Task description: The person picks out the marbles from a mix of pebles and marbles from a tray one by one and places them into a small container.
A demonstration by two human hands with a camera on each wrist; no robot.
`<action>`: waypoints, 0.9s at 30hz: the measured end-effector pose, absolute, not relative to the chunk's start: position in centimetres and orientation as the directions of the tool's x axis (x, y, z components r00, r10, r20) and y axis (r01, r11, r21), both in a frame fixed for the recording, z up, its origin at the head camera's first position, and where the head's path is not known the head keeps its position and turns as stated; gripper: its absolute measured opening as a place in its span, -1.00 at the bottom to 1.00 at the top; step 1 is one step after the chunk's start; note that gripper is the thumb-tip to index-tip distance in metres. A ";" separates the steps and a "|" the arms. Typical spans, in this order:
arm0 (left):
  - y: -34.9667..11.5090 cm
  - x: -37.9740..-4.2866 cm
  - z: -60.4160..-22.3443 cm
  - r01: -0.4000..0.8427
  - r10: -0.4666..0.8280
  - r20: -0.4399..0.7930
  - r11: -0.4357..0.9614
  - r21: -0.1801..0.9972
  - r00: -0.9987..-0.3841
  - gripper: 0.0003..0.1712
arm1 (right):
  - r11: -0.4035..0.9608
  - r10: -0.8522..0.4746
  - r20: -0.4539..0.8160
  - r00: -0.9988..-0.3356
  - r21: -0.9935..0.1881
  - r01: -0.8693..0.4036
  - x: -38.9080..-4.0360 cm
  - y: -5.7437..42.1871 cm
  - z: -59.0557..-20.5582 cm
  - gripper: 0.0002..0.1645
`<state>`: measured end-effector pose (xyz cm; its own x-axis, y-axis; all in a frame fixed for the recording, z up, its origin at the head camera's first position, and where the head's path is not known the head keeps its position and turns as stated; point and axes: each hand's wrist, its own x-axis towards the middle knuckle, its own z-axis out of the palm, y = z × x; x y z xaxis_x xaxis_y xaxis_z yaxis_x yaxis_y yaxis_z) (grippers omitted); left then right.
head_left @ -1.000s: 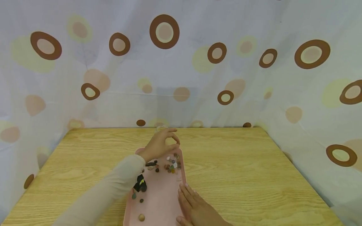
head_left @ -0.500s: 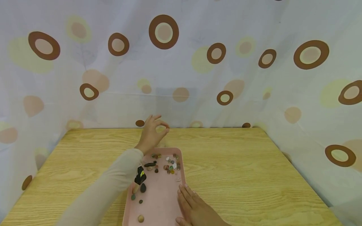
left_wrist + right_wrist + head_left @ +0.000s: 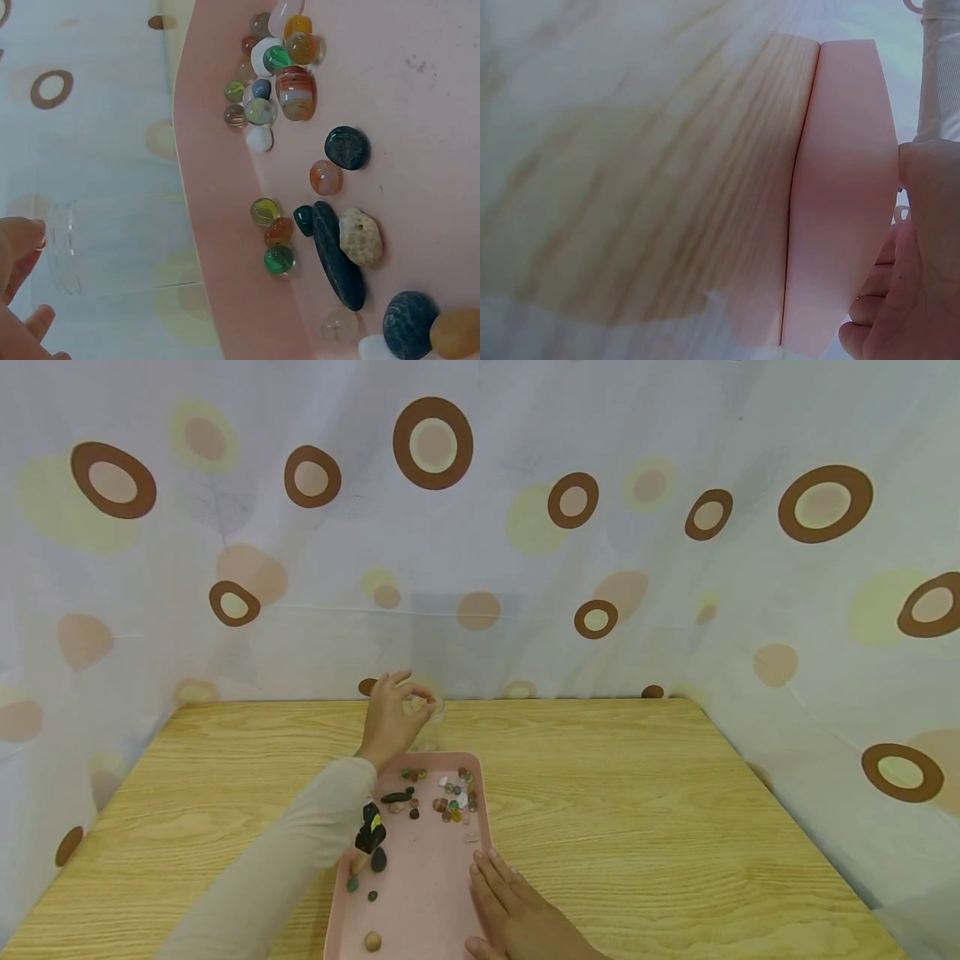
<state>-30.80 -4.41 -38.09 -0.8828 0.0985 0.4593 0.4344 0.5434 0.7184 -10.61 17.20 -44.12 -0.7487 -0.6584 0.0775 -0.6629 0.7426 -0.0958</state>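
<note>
A small reddish stone (image 3: pixel 42 244), mostly hidden, is held just above the mouth of a clear jar (image 3: pixel 73 247), pinched between thumb and finger of the left hand (image 3: pixel 388 718). The step in hand is judged to be its delivery into the jar; a release, well centred over the mouth, seems called for next. One jar is counted, and one pinched stone. In the one pink tray (image 3: pixel 427 885), one yellow marble (image 3: pixel 264 211), one orange stone (image 3: pixel 278 231) and one green marble (image 3: pixel 279 259) are grouped near one long dark stone (image 3: pixel 337 255); the larger cluster (image 3: pixel 292 82) is too overlapped to be counted surely. The right hand (image 3: pixel 525 910), fingers straight and together, is rested against the tray's side, above the wooden surface (image 3: pixel 637 793).
</note>
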 end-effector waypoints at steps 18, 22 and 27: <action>-4.4 -30.6 -38.5 0.387 0.096 0.407 0.561 0.732 -0.908 -0.77 | 0.755 -0.640 0.047 -0.767 -0.148 -0.639 -10.6 17.1 -43.8 -0.15; -4.3 -30.6 -38.5 0.396 0.094 0.419 0.557 0.730 -0.903 -0.78 | 0.755 -0.639 0.047 -0.768 -0.149 -0.638 -10.6 17.1 -43.8 -0.16; -4.4 -30.7 -38.5 0.402 0.096 0.424 0.556 0.727 -0.900 -0.79 | 0.754 -0.640 0.051 -0.766 -0.151 -0.640 -10.6 17.1 -43.8 -0.16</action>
